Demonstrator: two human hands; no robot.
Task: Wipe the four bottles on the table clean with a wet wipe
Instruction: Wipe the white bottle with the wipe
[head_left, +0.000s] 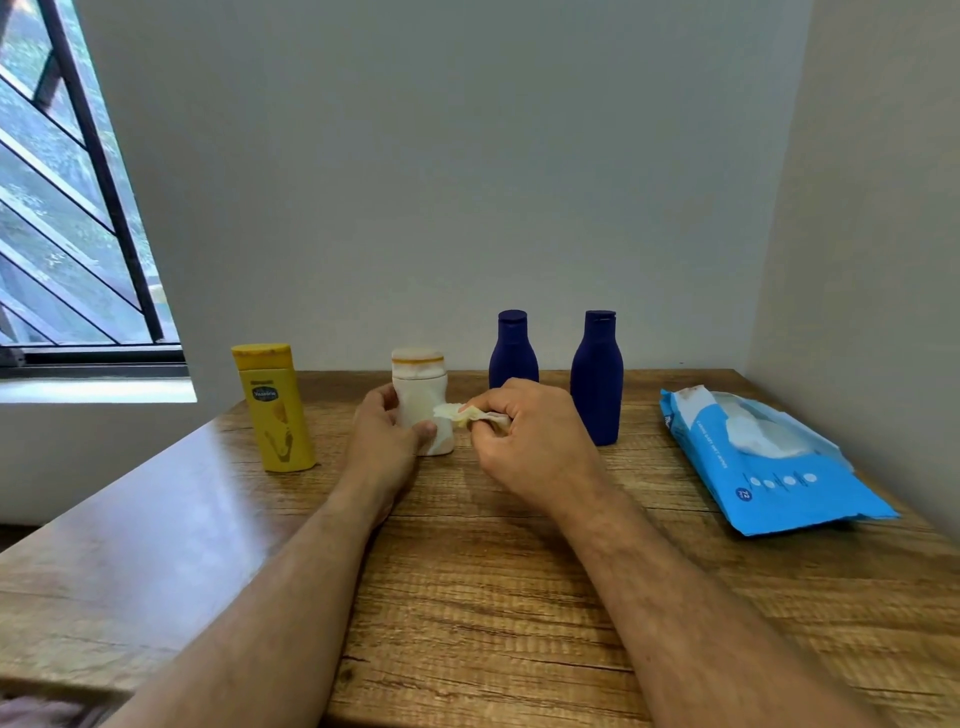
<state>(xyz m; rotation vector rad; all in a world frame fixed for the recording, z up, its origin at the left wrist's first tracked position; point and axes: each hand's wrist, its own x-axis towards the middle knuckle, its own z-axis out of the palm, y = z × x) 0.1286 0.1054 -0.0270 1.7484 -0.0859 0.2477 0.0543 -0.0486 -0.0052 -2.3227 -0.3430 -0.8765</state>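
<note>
Steady white bottle (422, 402) with gripping left hand (385, 432); rub wipe (467, 413), pinched in right hand (524, 434), around whole body.

Soft daylight from the window (67, 208) at left, pale glare on the table (156, 499) beside it, faint shadows, wide-angle bending at edges, slightly soft throughout

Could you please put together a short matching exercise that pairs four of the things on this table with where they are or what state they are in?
Things:
1. yellow bottle
2. white bottle
3. wet wipe
4. wipes pack

States:
A. pinched in the right hand
B. lying flat at the table's right side
C. standing untouched, farthest left
D. gripped by the left hand

Pairs: 1-C, 2-D, 3-A, 4-B
</note>
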